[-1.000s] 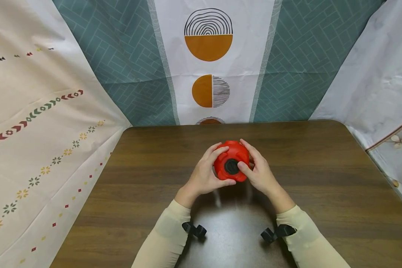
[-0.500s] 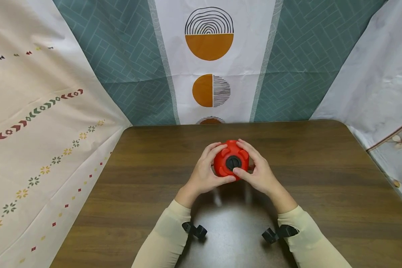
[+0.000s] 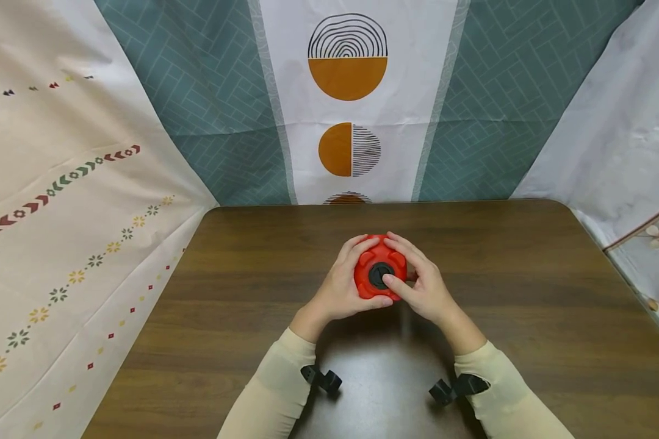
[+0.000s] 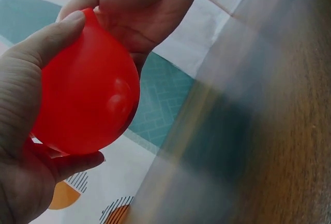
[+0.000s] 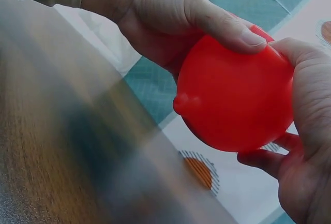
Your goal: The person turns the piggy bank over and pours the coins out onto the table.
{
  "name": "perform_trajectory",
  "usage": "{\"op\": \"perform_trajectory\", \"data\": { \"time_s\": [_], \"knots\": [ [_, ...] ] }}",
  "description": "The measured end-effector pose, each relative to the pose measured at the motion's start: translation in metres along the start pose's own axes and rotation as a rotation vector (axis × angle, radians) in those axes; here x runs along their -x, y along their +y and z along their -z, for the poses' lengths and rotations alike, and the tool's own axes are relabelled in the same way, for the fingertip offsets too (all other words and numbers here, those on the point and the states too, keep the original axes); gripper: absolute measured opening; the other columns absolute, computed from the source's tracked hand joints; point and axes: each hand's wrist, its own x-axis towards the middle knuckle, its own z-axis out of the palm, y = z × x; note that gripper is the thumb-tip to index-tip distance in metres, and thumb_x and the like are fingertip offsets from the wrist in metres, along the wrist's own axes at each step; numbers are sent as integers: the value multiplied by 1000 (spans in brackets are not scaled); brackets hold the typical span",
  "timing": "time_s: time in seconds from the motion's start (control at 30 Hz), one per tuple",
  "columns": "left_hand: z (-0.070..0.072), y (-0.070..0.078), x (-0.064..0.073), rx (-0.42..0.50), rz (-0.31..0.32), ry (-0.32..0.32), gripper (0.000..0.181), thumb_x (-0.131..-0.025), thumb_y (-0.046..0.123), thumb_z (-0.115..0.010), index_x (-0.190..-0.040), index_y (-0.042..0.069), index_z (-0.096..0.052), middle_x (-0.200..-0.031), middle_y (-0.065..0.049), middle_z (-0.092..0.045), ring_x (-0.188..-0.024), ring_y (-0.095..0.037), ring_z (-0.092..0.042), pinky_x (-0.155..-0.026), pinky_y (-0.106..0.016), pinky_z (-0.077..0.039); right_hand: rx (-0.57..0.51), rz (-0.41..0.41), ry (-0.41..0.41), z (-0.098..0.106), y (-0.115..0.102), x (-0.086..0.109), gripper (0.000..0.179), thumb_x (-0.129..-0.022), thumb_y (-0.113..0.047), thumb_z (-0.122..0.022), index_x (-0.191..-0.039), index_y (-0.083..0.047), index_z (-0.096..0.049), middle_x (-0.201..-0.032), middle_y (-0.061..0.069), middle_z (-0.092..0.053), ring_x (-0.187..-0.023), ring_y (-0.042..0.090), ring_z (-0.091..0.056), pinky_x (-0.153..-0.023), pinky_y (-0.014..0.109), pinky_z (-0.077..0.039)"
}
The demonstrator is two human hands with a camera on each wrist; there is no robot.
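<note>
A glossy red piggy bank (image 3: pixel 381 251) is held above the table, its underside with short rounded feet and a round black plug (image 3: pixel 379 274) facing the head camera. My left hand (image 3: pixel 337 289) grips its left side, fingers over the far edge and thumb along the near edge. On the other side my right hand (image 3: pixel 428 292) holds it, fingers on the far right rim and thumb tip on the plug's lower right edge. The left wrist view shows the bank's smooth rounded body (image 4: pixel 88 89); a small nub sticks out in the right wrist view. Both wrist views hide the plug.
The brown wooden table (image 3: pixel 241 341) lies under both forearms, with its far edge just beyond the hands. Patterned cloths (image 3: pixel 208 91) hang behind it and at both sides. A black camera mount (image 3: pixel 456 389) is strapped to each sleeve.
My right thumb has slid from the right side of the plug to its lower right edge, uncovering more of the plug. The bank has tilted a little; both hands keep hold of it.
</note>
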Motion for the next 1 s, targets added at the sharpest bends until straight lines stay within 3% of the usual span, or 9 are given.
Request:
{"op": "perform_trajectory", "data": {
  "time_s": [0.57,0.77,0.9,1.0],
  "knots": [
    [1,0,-1,-17,-35,58,95,-66,32,-88,-144,23,-35,-146,-5,-31,-126,-18,-41,-93,-30,-49,-3,55,39,-2,-7,-1,61,-79,10,-69,-136,5,-48,-146,23,-38,-118,34,-54,-84,32,-53],
    [1,-1,0,-25,-18,69,96,-66,32,-88,-145,23,-34,-148,-5,-29,-127,-18,-40,-93,-29,-49,-43,90,110,-4,-7,-1,44,-74,16,-72,-116,8,-59,-142,25,-42,-121,40,-50,-88,32,-52],
    [1,-1,0,-28,-2,76,96,-67,33,-88,-146,24,-33,-149,-4,-28,-128,-19,-40,-93,-30,-49,-71,100,161,-7,-7,-1,28,-73,18,-72,-98,9,-65,-140,25,-45,-125,44,-45,-90,27,-50],
    [1,-1,0,-46,4,85,97,-67,34,-88,-146,25,-33,-149,-4,-27,-128,-19,-40,-94,-32,-49,-33,107,186,-9,-9,-1,19,-73,16,-73,-90,6,-70,-138,24,-47,-122,42,-49,-89,21,-49]
  ]
}}
